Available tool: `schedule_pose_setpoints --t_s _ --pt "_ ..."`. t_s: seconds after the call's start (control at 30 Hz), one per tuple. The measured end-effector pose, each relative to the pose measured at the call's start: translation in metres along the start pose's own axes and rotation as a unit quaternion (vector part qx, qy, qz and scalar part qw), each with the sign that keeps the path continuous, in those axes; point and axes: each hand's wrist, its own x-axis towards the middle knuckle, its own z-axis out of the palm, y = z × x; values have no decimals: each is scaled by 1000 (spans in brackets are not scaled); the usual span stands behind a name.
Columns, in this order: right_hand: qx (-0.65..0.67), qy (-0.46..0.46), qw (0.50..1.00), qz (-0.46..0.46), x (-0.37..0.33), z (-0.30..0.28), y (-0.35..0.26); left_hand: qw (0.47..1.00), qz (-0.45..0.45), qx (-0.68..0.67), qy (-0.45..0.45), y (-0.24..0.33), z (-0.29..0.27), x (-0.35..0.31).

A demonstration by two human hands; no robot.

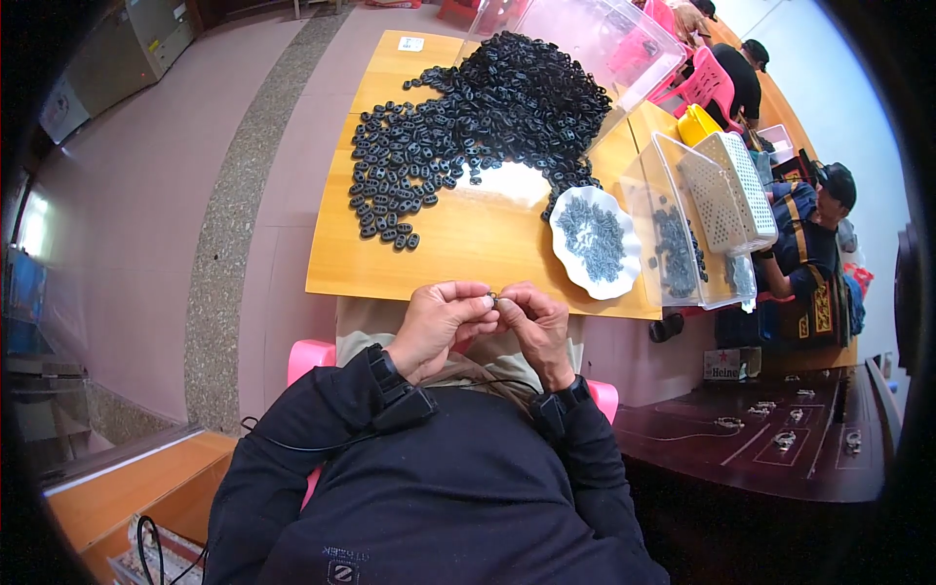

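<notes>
Here, hands: the left hand [439, 317] and the right hand [531, 320] meet at the lower centre of the frame, just below the near edge of the counter [468, 249].
Grip: both are pinched, fingertips together, on one small dark part [493, 295] held between them; its shape is too small to tell.
Left hand: curled, thumb and forefinger pressed on the part from the left side.
Right hand: curled likewise, fingers closing on the same part from the right.
Wrists: each carries a black band, and dark sleeves run down to the lower edge.
Held part: above the person's lap, clear of the counter surface, just short of its front edge.
Black pieces [487, 107]: a big heap of small oval link-like parts in the upper centre, thinning to a flat spread toward the left of the counter.
White dish [564, 244]: scalloped rim, right of centre, near the front edge, with a little pile of grey parts [593, 237] in it.
Clear tray [639, 210]: just right of the dish, more grey parts inside.
White perforated basket [731, 185]: resting tilted on the clear tray.
Clear bin [604, 39]: top centre, behind the heap.
Pink stool [310, 356]: under the person, showing at both sides.
Other people: seated at the far upper right, well apart.
</notes>
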Motion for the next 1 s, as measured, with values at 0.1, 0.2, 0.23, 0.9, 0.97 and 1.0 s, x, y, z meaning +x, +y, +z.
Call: schedule_pose_setpoints --t_s 0.1,0.2,0.23,0.9,0.97,1.0 --pt "-46 0 999 -18 1 -1 1 1000 7 8 -3 1 3 -2" --pt "-49 2 999 -7 0 0 0 999 17 29 1 1 3 -3" --pt "-53 -3 999 -12 1 -2 2 999 25 40 -3 0 3 -2" --pt "110 7 992 64 6 -5 6 999 43 -4 -17 2 0 3" --pt "163 14 982 91 8 -6 3 999 46 -5 -3 3 -1 2" --pt "163 12 982 91 10 -6 3 999 47 -5 -3 5 -1 1"
